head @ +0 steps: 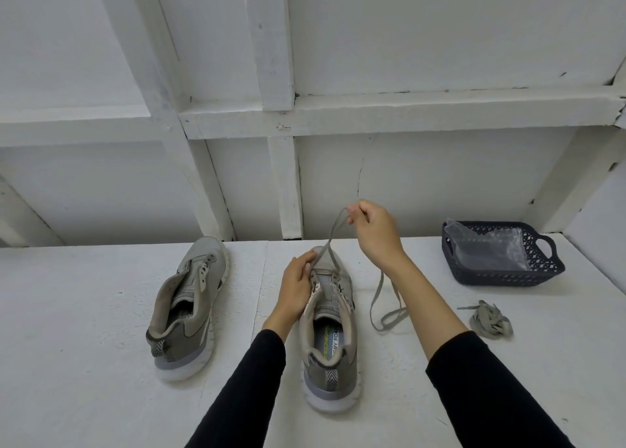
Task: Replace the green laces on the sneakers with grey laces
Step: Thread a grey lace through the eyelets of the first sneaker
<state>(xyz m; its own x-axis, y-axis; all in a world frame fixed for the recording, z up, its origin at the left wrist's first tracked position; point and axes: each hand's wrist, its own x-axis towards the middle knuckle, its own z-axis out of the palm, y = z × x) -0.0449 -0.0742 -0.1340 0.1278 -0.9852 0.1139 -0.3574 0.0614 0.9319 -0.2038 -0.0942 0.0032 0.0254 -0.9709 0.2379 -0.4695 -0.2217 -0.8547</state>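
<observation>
- A white painted table (101, 363) fills the foreground.
- Behind it stands a white wall (423, 30) crossed by white wooden beams (389, 108).
- Light looks even, possibly daylight.

Single head-worn, wide-angle view. The camera sits above the near edge of the white tabletop (101, 363) and faces forward and down. Both forearms enter from the bottom edge, close to the lens. The white framed wall (406, 57) behind fills the upper half, its lines bent by the lens.
</observation>
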